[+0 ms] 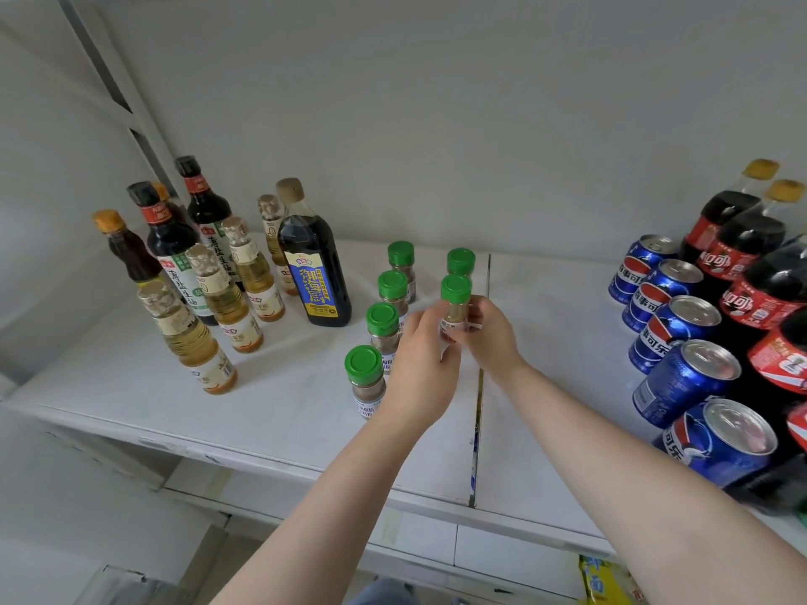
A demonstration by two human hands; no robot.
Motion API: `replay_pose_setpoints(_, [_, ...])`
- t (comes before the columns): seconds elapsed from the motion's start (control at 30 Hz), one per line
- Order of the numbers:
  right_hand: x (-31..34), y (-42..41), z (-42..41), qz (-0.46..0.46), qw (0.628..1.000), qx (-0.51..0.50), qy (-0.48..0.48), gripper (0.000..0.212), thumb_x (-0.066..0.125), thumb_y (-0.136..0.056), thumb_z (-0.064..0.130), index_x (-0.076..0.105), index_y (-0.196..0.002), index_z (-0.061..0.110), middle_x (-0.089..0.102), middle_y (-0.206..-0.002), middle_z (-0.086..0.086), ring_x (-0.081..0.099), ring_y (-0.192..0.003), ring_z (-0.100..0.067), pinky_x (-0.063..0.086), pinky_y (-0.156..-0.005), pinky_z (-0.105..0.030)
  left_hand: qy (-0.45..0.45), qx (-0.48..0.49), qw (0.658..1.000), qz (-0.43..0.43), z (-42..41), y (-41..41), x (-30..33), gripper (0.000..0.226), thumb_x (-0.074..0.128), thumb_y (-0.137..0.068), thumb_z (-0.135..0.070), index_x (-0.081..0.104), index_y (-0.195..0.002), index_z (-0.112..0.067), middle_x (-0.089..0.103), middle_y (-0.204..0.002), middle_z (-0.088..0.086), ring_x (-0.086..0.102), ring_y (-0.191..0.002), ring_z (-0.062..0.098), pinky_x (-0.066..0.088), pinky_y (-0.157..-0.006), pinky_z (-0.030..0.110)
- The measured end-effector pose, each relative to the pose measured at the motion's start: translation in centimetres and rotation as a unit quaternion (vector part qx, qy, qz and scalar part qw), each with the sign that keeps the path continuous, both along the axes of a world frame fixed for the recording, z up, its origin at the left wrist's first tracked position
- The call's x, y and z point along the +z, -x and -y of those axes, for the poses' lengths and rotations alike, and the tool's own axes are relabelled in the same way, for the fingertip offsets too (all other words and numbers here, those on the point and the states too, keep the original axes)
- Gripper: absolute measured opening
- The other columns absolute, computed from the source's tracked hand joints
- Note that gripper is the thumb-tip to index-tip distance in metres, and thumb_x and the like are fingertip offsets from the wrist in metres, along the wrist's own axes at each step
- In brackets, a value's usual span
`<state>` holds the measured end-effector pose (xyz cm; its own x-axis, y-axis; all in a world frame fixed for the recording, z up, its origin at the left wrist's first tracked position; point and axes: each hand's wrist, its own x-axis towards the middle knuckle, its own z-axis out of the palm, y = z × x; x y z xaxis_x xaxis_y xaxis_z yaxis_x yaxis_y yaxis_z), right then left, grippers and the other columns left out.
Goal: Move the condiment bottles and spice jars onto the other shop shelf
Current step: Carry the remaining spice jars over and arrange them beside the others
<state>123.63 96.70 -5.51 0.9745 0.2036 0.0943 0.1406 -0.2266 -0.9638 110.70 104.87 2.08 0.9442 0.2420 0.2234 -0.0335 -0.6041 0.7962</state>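
Left hand: the left hand (421, 364) reaches forward over the white metal shelf (270, 412), fingers curled round the lower body of a small green-capped glass spice jar (455, 303).
Right hand: the right hand (489, 338) pinches the same jar from the other side.
Jar: upright, between both hands, just in front of another green-capped jar (460, 262).
Row: four green-capped jars (381, 325) stand just left.

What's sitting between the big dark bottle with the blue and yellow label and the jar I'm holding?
In the head view, a column of green-capped spice jars stands between the dark bottle and the held jar, which both hands, left hand and right hand, grip.
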Motion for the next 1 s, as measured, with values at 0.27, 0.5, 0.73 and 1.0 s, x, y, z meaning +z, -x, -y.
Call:
replay_pose_setpoints(0.27, [0.2,0.7,0.0,-0.008,1.000,0.010,-0.021,0.029,0.068,-0.076,-0.004,0.061,-0.101,0.007,0.069,-0.091,-0.007,0.066,-0.082,-0.021,0.056,-0.069,-0.017,-0.002,-0.016,1.000,-0.009,0.2,0.8,-0.3,0.054,0.051,-0.089,-0.002,0.042,-0.138,-0.021,0.048,-0.127,0.003,0.046,-0.116,0.015,0.030,-0.087,0.014])
replay_pose_setpoints(0.5, [0.4,0.8,0.0,-0.013,1.000,0.008,-0.017,0.032,0.069,-0.074,-0.004,0.061,-0.102,0.009,0.069,-0.092,-0.006,0.067,-0.084,-0.021,0.055,-0.072,-0.017,-0.003,-0.017,1.000,-0.008,0.0,0.7,-0.5,0.053,0.051,-0.089,-0.002,0.042,-0.138,-0.022,0.048,-0.129,0.003,0.046,-0.117,0.014,0.029,-0.086,0.013])
replay_pose_setpoints(0.73, [0.6,1.8,1.0,-0.012,1.000,-0.015,0.011,0.037,0.068,-0.076,-0.005,0.059,-0.110,0.005,0.065,-0.085,0.001,0.066,-0.079,-0.012,0.052,-0.077,-0.020,-0.005,-0.011,1.000,-0.008,-0.1,0.4,-0.4,0.049,0.051,-0.090,-0.003,0.044,-0.136,-0.018,0.048,-0.129,0.006,0.045,-0.121,0.019,0.031,-0.088,0.018])
replay_pose_setpoints(1.0, [1.1,6.6,3.6,-0.041,0.997,-0.046,0.055,0.041,0.072,-0.077,0.003,0.059,-0.115,0.010,0.058,-0.099,-0.005,0.057,-0.090,-0.018,0.046,-0.086,-0.026,-0.028,-0.001,0.999,-0.025,1.4,3.7,-0.4,0.052,0.054,-0.089,-0.005,0.043,-0.139,-0.015,0.048,-0.132,0.006,0.044,-0.125,0.019,0.029,-0.088,0.013])
